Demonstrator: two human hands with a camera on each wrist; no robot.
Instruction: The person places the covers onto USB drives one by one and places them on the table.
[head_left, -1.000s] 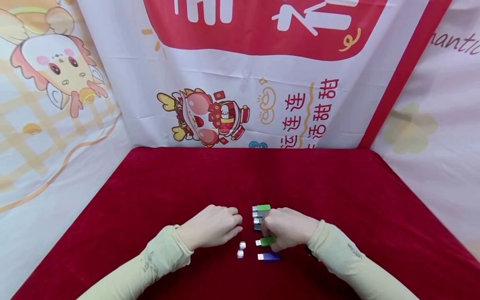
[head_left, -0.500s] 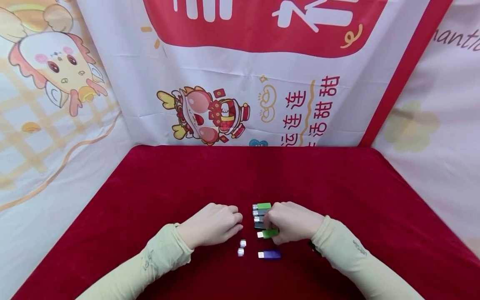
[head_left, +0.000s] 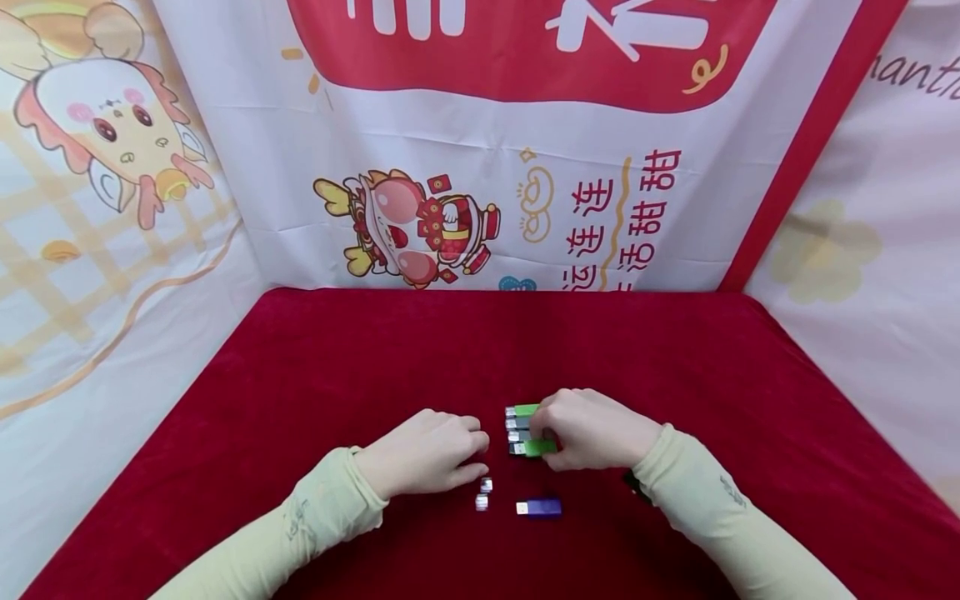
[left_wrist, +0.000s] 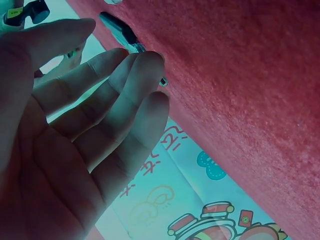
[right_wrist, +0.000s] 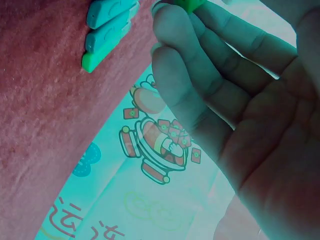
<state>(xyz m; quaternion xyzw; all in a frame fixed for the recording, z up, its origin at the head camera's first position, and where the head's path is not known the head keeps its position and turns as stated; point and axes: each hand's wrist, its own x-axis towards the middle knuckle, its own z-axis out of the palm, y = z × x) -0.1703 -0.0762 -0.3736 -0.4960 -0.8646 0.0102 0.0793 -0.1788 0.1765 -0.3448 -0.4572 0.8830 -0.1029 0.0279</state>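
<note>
My right hand (head_left: 588, 429) pinches a green USB stick (head_left: 534, 448) between thumb and fingers, its metal plug pointing left. This stick is at the near end of a row of sticks: a green USB stick (head_left: 527, 410) at the far end, then grey USB sticks (head_left: 519, 423), partly hidden by the fingers. In the right wrist view only a corner of the held green stick (right_wrist: 190, 4) shows, at the top edge. My left hand (head_left: 427, 454) holds nothing; its fingers are relaxed and slightly bent, left of the row and just beyond two small clear caps (head_left: 482, 502).
A purple-blue USB stick (head_left: 542, 507) lies apart, nearer than the row, plug to the left. A dark object (head_left: 637, 485) is partly covered by my right sleeve. The red cloth (head_left: 390, 350) meets printed curtains (head_left: 450, 133) at the back and sides.
My right hand has slid the green USB stick away from me, from near the purple-blue one up to the row's near end. The left hand has barely moved.
</note>
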